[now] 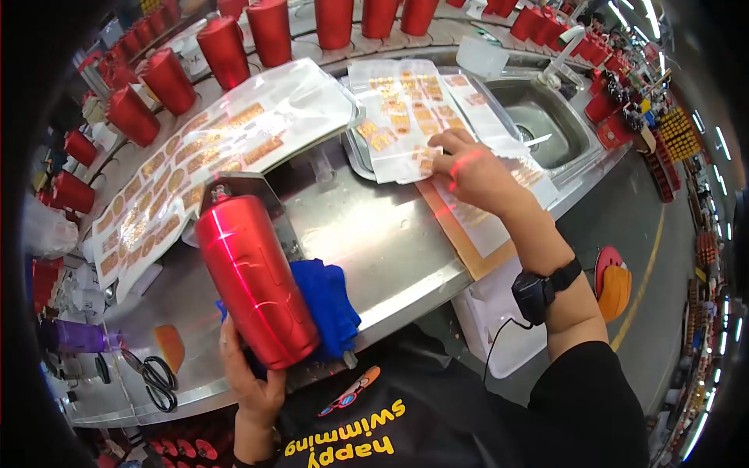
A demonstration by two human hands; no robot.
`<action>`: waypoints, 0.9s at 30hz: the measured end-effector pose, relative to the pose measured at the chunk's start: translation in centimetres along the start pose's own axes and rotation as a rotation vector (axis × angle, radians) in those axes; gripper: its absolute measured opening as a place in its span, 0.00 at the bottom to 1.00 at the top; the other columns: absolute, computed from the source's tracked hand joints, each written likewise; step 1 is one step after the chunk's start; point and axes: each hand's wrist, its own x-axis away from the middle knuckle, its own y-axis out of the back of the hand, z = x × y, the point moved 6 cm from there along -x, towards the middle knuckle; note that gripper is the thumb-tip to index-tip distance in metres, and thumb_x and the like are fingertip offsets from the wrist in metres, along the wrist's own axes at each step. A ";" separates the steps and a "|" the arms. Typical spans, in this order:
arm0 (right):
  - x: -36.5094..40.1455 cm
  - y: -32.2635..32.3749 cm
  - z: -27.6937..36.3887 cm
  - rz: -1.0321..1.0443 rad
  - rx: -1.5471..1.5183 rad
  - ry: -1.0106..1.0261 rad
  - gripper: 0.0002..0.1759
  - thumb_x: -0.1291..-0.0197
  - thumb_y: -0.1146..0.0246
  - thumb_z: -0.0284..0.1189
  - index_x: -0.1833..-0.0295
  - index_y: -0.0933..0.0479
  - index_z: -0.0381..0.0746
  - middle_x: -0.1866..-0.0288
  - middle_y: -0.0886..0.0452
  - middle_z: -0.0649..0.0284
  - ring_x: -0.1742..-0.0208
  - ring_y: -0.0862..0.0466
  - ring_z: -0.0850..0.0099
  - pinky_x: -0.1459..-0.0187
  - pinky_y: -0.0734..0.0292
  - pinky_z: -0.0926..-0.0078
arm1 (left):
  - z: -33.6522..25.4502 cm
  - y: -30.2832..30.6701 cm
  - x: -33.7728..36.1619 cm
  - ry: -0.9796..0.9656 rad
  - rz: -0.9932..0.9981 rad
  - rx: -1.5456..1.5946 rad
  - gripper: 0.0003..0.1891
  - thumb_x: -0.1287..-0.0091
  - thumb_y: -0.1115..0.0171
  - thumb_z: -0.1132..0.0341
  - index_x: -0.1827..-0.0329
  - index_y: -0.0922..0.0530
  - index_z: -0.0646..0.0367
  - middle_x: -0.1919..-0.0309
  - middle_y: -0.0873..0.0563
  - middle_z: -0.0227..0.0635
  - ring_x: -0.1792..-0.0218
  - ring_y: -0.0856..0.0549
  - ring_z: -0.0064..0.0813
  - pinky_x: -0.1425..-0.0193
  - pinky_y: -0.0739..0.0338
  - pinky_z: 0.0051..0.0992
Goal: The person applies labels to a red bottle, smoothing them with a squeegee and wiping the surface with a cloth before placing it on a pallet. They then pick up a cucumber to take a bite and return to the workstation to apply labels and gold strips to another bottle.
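Observation:
A glossy red metal cylinder (253, 281) lies tilted across a metal holder (269, 207), with a laser line running down its side. My left hand (253, 386) cups its near end from the left and below, fingers wrapped against it. Under and beside the cylinder is a bunched blue cloth (331, 300). Farther off, my right hand (476, 175) has its fingers curled and pinched at a small gold-patterned decal (425, 158) on the edge of a white decal sheet (386, 160). The fingertips partly hide that decal. The sheet lies over a metal tray (359, 160).
Large decal sheets (300, 101) spread at the left. Scissors (160, 382) and an orange scraper (169, 347) lie near the front left edge. A sink (550, 132) is at the right. Red cylinders (269, 31) line the back. A white bin (507, 312) stands below the table.

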 end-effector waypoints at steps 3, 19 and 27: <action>0.2 -0.1 -0.5 -0.022 -0.104 -0.063 0.04 0.48 0.33 0.26 0.66 0.17 0.39 0.50 0.19 0.60 0.45 0.21 0.59 0.48 0.21 0.64 | -1.4 1.5 -1.1 -0.050 0.139 0.025 0.42 0.37 0.35 0.54 0.25 0.41 0.70 0.31 0.32 0.57 0.29 0.32 0.50 0.26 0.39 0.41; -4.4 5.9 15.1 -0.009 -1.332 -0.176 0.06 0.35 0.36 0.26 0.62 0.20 0.33 0.42 0.23 0.58 0.49 0.24 0.78 0.49 0.30 0.79 | -17.0 0.0 -10.4 -0.516 -0.094 -0.404 0.24 0.47 0.27 0.55 0.53 0.20 0.61 0.45 0.23 0.55 0.30 0.36 0.59 0.27 0.47 0.55; -4.6 8.1 15.3 -0.132 -0.892 -0.045 0.12 0.42 0.29 0.28 0.54 0.18 0.37 0.42 0.23 0.56 0.45 0.22 0.66 0.48 0.28 0.70 | -15.1 0.0 -10.8 -0.514 -0.107 -0.170 0.07 0.41 0.35 0.71 0.61 0.19 0.62 0.54 0.19 0.52 0.34 0.30 0.59 0.29 0.41 0.52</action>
